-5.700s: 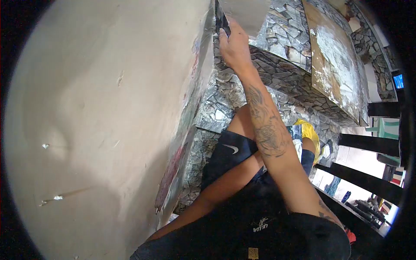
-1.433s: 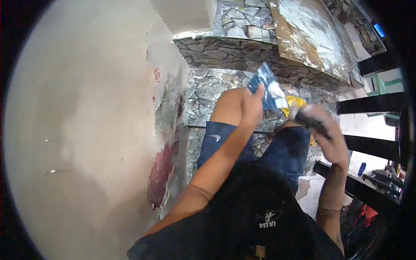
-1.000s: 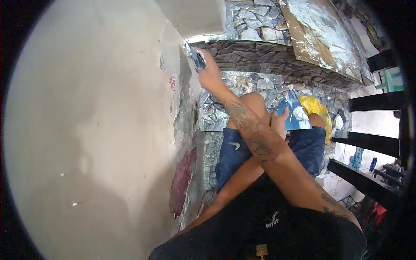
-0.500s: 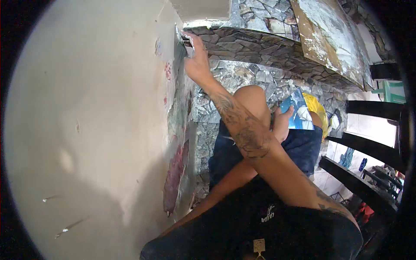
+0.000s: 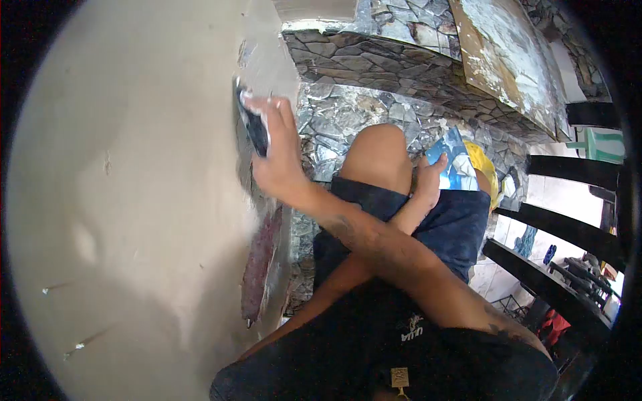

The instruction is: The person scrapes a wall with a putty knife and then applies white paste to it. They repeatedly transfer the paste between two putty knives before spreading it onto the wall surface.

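My right hand [image 5: 277, 150] is closed round a dark putty knife [image 5: 254, 127] with white putty on it. Its blade lies against the beige wall [image 5: 147, 167], beside the patched strip near the corner. My right arm crosses over my left arm. Near my bare knee, my left hand [image 5: 429, 177] grips a blue and white board [image 5: 451, 160], thumb on top. A lump of white putty [image 5: 463, 164] sits on the board. Below the knife, a reddish bare patch [image 5: 259, 274] shows in the wall.
A stone-patterned ledge [image 5: 374, 63] juts out ahead, with a putty-smeared brown board [image 5: 501, 60] on it. Yellow plastic [image 5: 483, 157] lies beyond my left hand. Black railing bars [image 5: 568, 224] stand at the right, with a green chair [image 5: 602, 146] behind. Two nails [image 5: 79, 346] stick out of the wall.
My right hand has moved the putty knife out of the upper corner, left and downward onto the flat wall. My left hand still holds the board, almost unmoved.
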`<state>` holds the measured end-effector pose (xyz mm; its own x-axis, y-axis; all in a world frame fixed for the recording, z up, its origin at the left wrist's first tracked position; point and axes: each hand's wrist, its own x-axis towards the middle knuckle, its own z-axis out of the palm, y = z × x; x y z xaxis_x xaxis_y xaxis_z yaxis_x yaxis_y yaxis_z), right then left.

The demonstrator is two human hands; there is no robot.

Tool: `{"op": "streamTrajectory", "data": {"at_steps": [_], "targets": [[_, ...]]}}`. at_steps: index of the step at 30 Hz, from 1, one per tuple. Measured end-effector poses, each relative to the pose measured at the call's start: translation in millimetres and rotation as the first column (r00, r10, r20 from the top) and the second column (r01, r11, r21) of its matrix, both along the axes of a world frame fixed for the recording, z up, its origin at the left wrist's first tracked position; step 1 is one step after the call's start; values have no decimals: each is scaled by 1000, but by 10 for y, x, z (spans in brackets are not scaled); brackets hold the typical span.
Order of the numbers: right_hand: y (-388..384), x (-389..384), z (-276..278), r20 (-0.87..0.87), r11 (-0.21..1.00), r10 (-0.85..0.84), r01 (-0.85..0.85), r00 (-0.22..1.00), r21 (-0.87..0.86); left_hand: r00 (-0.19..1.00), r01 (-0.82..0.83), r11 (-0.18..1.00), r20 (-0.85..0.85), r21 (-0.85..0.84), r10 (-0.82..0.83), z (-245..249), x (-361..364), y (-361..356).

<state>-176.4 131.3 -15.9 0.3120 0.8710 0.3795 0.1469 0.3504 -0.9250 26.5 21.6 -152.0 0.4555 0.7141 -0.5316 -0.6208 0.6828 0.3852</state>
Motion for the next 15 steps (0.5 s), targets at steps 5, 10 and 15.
{"op": "streamTrajectory", "data": {"at_steps": [5, 10, 15], "targets": [[-93, 471, -180, 145, 998, -17, 8, 989, 59, 995, -4, 998, -98, 64, 10, -52, 15, 30], [807, 837, -741, -12, 996, -77, 77, 997, 35, 984, 25, 996, -176, 83, -10, 40, -38, 3], [1047, 782, -791, -13, 993, -118, 118, 993, 11, 991, -3, 997, -135, 79, 14, -89, 8, 7]]}}
